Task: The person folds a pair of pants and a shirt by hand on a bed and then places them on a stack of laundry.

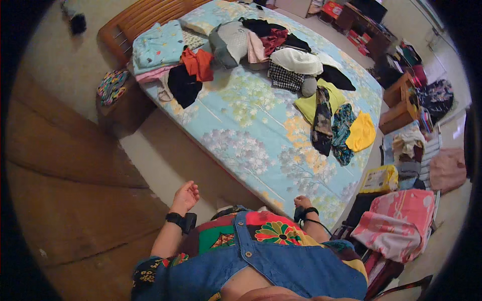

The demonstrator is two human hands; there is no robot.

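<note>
My left hand (186,196) hangs beside the bed's near edge with its fingers loosely curled, touching nothing. Over the bed's near edge is my right hand (301,202), its fingers curled in; whether it touches the sheet I cannot tell. Both wrists wear black straps. Before me lies a bed with a blue floral sheet (241,109). A yellow garment (361,131), a teal patterned one (342,133), a dark patterned one (322,122) and a lime green one (337,94) lie at its right. Farther back are a white cloth (295,61), a checked cloth (284,79) and a grey pillow (229,43). An orange garment (197,63) overlaps a black one (184,86).
A brown wooden surface (75,180) spans the left. Near the headboard, a multicoloured cloth (112,87) rests on a low brown cabinet (126,109). At the right stand a yellow package (378,178), a pink and white blanket (399,222) and wooden drawers (399,113).
</note>
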